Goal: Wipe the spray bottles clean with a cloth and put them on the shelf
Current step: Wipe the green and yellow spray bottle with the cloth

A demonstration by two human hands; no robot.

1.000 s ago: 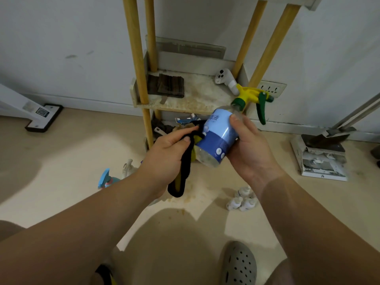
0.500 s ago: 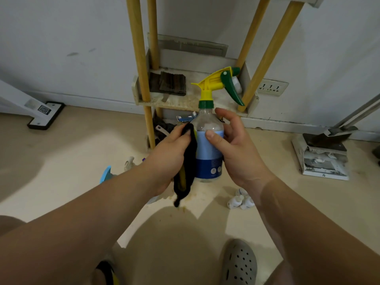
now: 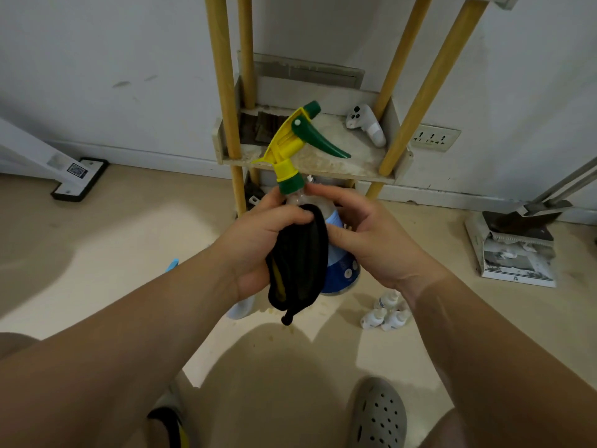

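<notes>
Best to keep right hand [image 3: 371, 240] clamped on spray bottle [image 3: 339, 253], left hand [image 3: 258, 240] pinching black cloth [image 3: 298, 257], rubbing toward twelve o'clock nozzle.

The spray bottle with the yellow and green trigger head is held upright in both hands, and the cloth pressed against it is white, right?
Not quite: the cloth is black, not white, as the head view shows. The rest holds: the spray bottle is upright, with the left hand pressing the cloth against it and the right hand steadying it.
</notes>
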